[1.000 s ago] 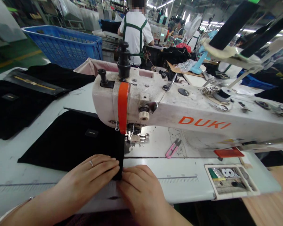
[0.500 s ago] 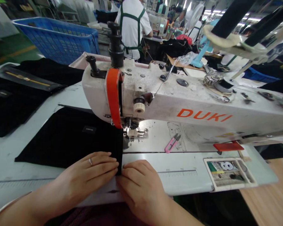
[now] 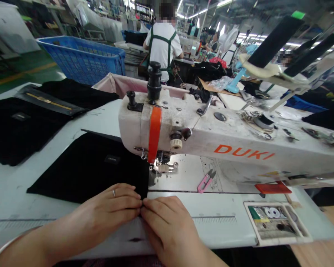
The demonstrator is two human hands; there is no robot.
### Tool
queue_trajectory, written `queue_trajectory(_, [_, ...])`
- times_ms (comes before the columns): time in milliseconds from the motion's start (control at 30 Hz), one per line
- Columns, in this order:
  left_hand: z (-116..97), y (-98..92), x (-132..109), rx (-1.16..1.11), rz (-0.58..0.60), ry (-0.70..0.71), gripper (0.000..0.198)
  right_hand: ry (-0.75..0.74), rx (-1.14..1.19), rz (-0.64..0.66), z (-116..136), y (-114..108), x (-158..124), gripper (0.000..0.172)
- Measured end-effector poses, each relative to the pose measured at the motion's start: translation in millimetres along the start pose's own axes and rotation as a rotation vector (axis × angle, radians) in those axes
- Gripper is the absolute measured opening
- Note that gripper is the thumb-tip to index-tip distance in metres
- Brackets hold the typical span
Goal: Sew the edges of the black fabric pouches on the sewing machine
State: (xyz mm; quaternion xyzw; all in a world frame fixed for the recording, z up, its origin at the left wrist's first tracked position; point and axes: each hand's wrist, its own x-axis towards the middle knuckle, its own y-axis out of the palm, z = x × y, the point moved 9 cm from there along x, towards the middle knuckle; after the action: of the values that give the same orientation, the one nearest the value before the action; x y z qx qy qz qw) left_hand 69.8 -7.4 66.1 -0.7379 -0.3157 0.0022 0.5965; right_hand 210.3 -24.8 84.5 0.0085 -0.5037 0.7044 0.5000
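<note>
A black fabric piece [image 3: 86,167] with a small label [image 3: 112,159] lies on the sewing table, its right edge beside the presser foot [image 3: 164,167] of the sewing machine [image 3: 189,126]. My left hand [image 3: 114,204], with a ring on one finger, is closed over the near right corner of the fabric. Tip to tip with it, my right hand [image 3: 169,222] pinches the same corner. The fingertips hide the corner itself. Pink thread snips [image 3: 206,181] rest on the machine bed to the right of the foot.
More black fabric pieces [image 3: 25,126], one with a gold zipper [image 3: 48,100], lie at the left. Behind stands a blue plastic basket [image 3: 83,57]. A tray of bobbins [image 3: 277,222] is set into the table at right. A co-worker [image 3: 164,44] in a white shirt is beyond the machine.
The view has tilted up, so the machine and table sit lower in the picture. Both hands keep hold of the fabric corner, the fingertips now closer together.
</note>
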Motion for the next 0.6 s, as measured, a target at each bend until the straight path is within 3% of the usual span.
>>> queue_trajectory(233, [14.0,-16.5,26.2,-0.007,-0.065,0.086,0.033,0.016,-0.051,0.109,-18.1,0.2,20.7,0.021])
queue_trajectory(400, [37.0,-14.1,35.1,0.046,-0.035,0.082,0.031,0.012,-0.123,0.193,-30.4,4.2,35.1,0.021])
queue_trajectory(600, [66.2,-11.8,44.4,0.041,-0.029,0.016,0.035,0.055,-0.214,0.161,-49.8,9.8,43.9,0.025])
